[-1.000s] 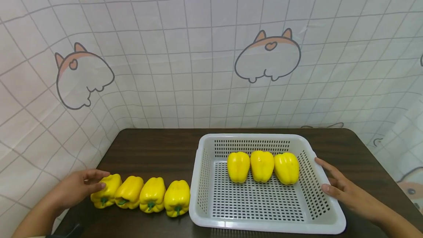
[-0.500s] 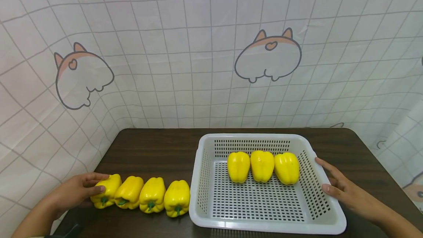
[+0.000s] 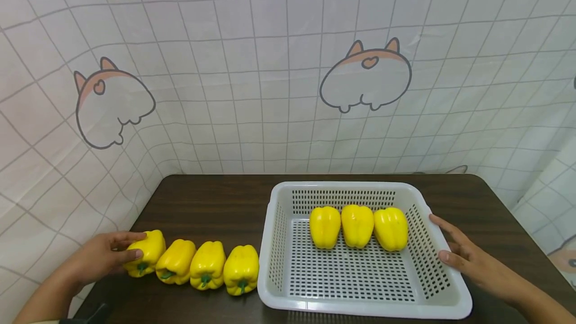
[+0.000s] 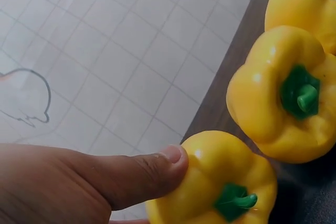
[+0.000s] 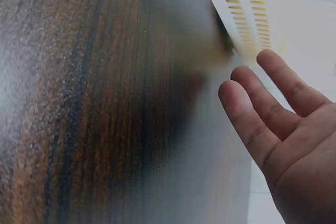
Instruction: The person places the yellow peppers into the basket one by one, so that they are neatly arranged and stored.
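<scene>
My left hand [image 3: 105, 256] grips the leftmost yellow bell pepper [image 3: 149, 253], with the thumb on its near side. In the left wrist view the thumb presses this bell pepper [image 4: 210, 182] beside its green stem; the other fingers are mostly hidden behind it. Further yellow bell peppers [image 3: 207, 265] lie in a row to its right. Inside the white plastic basket [image 3: 363, 309] sit three yellow bell peppers [image 3: 357, 226] side by side near its back. My right hand [image 3: 472, 261] is at the basket's right rim, fingers extended and spread in the right wrist view.
Everything stands on a dark wood-grain table [image 3: 216, 204]. A white curtain [image 3: 252, 89] with grid lines and cartoon animals hangs close behind the table and along its left side. The rightmost pepper in the row lies against or very close to the basket's left side.
The left hand has closed round the leftmost bell pepper, and that pepper has risen slightly and shifted away from me. The right hand and the basket stay put.
</scene>
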Motion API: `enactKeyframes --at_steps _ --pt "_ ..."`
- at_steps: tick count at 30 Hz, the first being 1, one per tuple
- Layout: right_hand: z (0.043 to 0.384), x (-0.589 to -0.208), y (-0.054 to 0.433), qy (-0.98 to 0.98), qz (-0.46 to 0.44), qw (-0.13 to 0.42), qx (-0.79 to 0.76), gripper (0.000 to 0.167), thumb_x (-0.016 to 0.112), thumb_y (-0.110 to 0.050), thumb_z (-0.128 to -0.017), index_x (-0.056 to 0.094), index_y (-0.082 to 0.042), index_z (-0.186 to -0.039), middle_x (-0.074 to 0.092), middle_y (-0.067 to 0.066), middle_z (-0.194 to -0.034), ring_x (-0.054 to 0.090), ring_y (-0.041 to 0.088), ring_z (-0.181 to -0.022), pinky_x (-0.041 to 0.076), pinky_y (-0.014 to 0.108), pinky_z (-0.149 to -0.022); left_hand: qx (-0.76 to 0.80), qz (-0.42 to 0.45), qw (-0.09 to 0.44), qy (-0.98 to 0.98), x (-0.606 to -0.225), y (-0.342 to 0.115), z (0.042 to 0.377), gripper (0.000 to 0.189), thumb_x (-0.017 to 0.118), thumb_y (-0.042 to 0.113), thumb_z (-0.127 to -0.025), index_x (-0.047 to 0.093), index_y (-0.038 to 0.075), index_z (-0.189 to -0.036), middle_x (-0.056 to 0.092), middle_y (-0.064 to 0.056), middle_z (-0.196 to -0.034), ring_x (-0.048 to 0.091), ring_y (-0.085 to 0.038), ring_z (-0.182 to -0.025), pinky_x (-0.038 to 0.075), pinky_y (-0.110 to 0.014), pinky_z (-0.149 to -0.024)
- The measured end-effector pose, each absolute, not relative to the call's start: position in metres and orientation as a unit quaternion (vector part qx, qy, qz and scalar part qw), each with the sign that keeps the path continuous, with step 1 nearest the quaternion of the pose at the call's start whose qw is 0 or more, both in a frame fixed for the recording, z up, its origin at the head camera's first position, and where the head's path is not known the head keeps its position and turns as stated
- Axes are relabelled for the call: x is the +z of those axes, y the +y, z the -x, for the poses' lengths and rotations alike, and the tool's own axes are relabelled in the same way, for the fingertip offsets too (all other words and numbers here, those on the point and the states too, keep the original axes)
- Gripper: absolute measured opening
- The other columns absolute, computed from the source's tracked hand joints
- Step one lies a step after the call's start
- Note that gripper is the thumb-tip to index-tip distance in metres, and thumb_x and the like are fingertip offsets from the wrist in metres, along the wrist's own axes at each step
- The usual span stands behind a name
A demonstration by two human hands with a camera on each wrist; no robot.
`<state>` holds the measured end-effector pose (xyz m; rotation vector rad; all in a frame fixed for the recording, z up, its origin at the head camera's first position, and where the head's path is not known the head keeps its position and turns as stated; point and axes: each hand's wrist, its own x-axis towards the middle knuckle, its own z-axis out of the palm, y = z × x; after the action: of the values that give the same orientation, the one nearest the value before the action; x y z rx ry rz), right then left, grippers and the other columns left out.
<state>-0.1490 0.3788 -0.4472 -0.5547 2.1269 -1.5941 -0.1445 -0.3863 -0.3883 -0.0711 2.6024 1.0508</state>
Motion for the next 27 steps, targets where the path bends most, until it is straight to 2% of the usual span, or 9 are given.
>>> enactKeyframes --at_steps 3,9,14,17,24,27 --pt "0.149 -0.447 0.379 0.766 0.199 0.212 -0.574 0.07 0.032 -0.014 -0.111 -0.01 -0.038 -0.162 0.035 0.049 -0.14 0.073 0.03 -0.1 0.062 0.051 -0.071 0.345 0.025 0.147 0.927 -0.385 -0.385 0.147 0.067 0.072 0.037 -0.097 0.052 -0.006 -0.144 0.045 -0.043 -0.14 0.06 -0.049 -0.116 0.061 -0.045 -0.08" --pt "0.15 -0.448 0.379 0.763 0.201 0.213 -0.576 0.07 0.032 -0.014 -0.111 -0.009 -0.039 -0.162 0.036 0.049 -0.14 0.073 0.031 -0.101 0.062 0.051 -0.071 0.298 0.016 0.114 0.947 -0.377 -0.385 0.15 0.067 0.074 0.039 -0.095 0.055 -0.005 -0.142 0.039 -0.042 -0.146 0.056 -0.057 -0.119 0.062 -0.046 -0.078" --pt "0.149 -0.448 0.379 0.765 0.21 0.206 -0.573 0.07 0.031 -0.013 -0.11 -0.01 -0.036 -0.163 0.036 0.049 -0.139 0.073 0.03 -0.101 0.062 0.05 -0.071 0.307 0.019 0.091 0.947 -0.369 -0.379 0.15 0.068 0.075 0.039 -0.094 0.055 -0.006 -0.142 0.041 -0.042 -0.145 0.057 -0.056 -0.119 0.061 -0.046 -0.078" --pt "0.149 -0.447 0.38 0.764 0.212 0.205 -0.574 0.071 0.031 -0.013 -0.11 -0.01 -0.036 -0.163 0.036 0.049 -0.139 0.073 0.03 -0.101 0.062 0.049 -0.072 0.324 0.022 0.076 0.943 -0.365 -0.374 0.149 0.069 0.076 0.038 -0.094 0.054 -0.006 -0.143 0.046 -0.042 -0.141 0.06 -0.053 -0.116 0.062 -0.042 -0.076" --pt "0.149 -0.448 0.38 0.766 0.207 0.209 -0.572 0.071 0.032 -0.013 -0.111 -0.01 -0.038 -0.162 0.035 0.049 -0.14 0.073 0.029 -0.102 0.062 0.049 -0.073 0.351 0.014 0.057 0.935 -0.357 -0.362 0.146 0.072 0.076 0.036 -0.095 0.05 -0.006 -0.146 0.059 -0.037 -0.13 0.071 -0.032 -0.099 0.061 -0.036 -0.072" --pt "0.149 -0.448 0.381 0.769 0.204 0.209 -0.569 0.071 0.032 -0.014 -0.111 -0.01 -0.038 -0.162 0.034 0.05 -0.141 0.072 0.028 -0.103 0.062 0.048 -0.074 0.365 0.011 0.054 0.929 -0.355 -0.357 0.146 0.072 0.076 0.035 -0.094 0.049 -0.005 -0.147 0.06 -0.036 -0.129 0.072 -0.031 -0.097 0.061 -0.036 -0.074"
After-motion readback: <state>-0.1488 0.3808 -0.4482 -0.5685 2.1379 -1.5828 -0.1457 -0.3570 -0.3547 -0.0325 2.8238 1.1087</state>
